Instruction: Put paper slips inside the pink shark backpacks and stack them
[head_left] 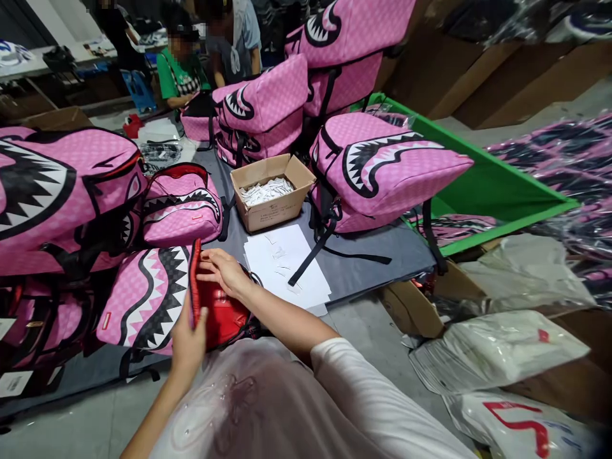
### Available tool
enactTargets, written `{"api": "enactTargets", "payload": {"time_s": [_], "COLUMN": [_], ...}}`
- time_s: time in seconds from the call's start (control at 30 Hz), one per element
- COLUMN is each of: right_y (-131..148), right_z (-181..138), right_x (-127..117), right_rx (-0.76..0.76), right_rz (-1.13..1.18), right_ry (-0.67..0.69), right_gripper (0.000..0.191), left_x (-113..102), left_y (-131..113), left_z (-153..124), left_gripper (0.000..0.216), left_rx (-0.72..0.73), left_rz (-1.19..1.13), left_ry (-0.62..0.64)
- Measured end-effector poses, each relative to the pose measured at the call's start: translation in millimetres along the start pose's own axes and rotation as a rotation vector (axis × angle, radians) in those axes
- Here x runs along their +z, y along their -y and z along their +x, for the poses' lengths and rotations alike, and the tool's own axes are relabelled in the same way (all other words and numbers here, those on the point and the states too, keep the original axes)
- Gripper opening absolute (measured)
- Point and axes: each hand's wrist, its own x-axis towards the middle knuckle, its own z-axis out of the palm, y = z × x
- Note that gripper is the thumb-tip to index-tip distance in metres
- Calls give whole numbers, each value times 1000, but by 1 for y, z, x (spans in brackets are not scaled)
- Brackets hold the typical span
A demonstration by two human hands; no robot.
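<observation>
Cardboard box [272,191] behind paper sheets [285,264], backpack [148,296] left of them, perhaps 2 more backpacks [262,108] stacked behind.
</observation>
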Motion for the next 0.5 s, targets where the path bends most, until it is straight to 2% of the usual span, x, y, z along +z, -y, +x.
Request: {"api": "enactTargets", "payload": {"time_s": [0.07, 0.1, 0.17, 0.23, 0.3, 0.37, 0.4, 0.5], "right_y": [11, 19, 44, 76, 110, 138, 149, 163], "right_z": [-4, -4, 2, 18, 43, 68, 79, 98], "right_x": [-17, -31, -64, -98, -125, -143, -149, -161], "right_rx": [-66, -118, -280, -462, -557, -555, -530, -410], "right_rz": [-103, -220, -558, -973, -1363, -1674, -1798, -2045], "right_ry": [56, 17, -147, -285, -358, -382, -370, -270], "right_gripper": [26, 25, 24, 36, 53, 63, 62, 36], "left_x": [-27, -39, -55, -58, -52, -43, -40, -41], "left_y": [3, 6, 8, 5, -2, -7, -7, 1], "left_z": [13, 18, 24, 25, 24, 23, 23, 21], "left_gripper": [65, 63, 61, 59, 59, 60, 61, 66], "left_rx": [-110, -161, -219, -216, -180, -164, -166, -206], "left_rz": [-91, -130, -177, -178, -153, -135, -131, -149], "left_ry": [-84, -98, -72, -37, -17, -30, -56, -201]}}
